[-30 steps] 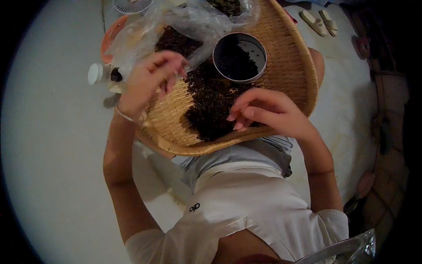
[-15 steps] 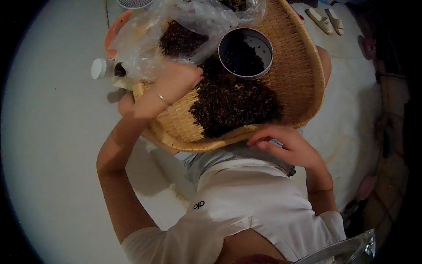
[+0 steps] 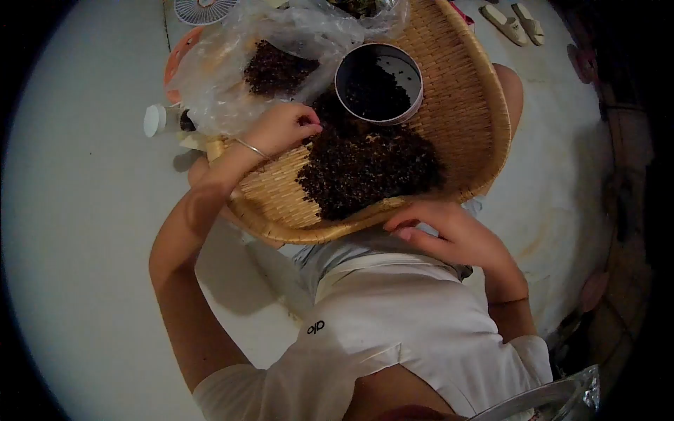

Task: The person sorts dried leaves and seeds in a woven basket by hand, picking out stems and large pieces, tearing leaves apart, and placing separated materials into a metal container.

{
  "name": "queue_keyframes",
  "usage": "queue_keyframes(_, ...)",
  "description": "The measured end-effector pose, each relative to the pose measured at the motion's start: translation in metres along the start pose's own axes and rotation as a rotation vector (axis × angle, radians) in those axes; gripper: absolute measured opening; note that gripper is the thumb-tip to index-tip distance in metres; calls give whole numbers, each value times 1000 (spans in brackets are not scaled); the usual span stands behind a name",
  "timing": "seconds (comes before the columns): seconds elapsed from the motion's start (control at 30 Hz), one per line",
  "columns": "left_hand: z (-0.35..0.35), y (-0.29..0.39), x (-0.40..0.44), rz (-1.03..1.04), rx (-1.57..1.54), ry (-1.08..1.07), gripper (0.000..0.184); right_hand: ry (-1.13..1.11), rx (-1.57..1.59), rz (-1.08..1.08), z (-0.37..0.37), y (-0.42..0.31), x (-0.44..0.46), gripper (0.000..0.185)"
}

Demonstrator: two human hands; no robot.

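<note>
A woven tray (image 3: 463, 105) rests over my lap, with a heap of dark, crumbly material (image 3: 372, 168) spread across it. My left hand (image 3: 286, 128) is at the heap's left edge, its fingers pinched together; whatever lies between them is too small to make out. My right hand (image 3: 442, 230) hangs at the tray's near rim, fingers loosely curved and apart, holding nothing. Behind the heap stands a round tin (image 3: 379, 83), partly filled with dark bits. Left of the tin, a clear plastic bag (image 3: 225, 91) lies around more dark material (image 3: 277, 69).
A white-capped jar (image 3: 156, 121) is left of the tray, near an orange rim (image 3: 181, 62). A white fan-like grille (image 3: 203, 8) shows at the top. Two slippers (image 3: 507, 27) lie on the floor at the upper right.
My left hand has come down from above the bag's edge to the heap, and its fingers have closed. My right hand has drawn back from the heap to the near rim.
</note>
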State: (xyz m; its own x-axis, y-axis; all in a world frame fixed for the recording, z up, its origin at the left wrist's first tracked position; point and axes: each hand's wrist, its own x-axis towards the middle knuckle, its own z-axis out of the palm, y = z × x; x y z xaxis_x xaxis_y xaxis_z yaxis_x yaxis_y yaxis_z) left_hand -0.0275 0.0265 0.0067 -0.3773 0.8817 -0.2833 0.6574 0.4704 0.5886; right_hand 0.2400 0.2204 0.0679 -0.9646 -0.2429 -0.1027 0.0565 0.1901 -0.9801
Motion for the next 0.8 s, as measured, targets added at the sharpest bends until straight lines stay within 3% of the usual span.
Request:
queue_keyframes(0.03,-9,12,-4,-1,2,0,23,-9,16,15,-2,0,1,16)
queue_keyframes(0.1,-25,34,-12,-443,-450,-172,25,-19,33,28,-5,0,4,16)
queue_keyframes(0.37,-47,70,-33,-337,-711,-163,22,-18,84,32,-29,-9,35,14)
queue_keyframes(0.4,-50,80,-33,-318,-773,-150,21,-37,153,116,-37,-14,43,15)
queue_keyframes(0.5,-59,109,-27,-255,-809,-81,19,-24,364,84,-60,-16,77,18)
queue_keyframes(0.8,-74,115,12,-106,-723,-19,22,-138,282,123,-102,-30,125,19)
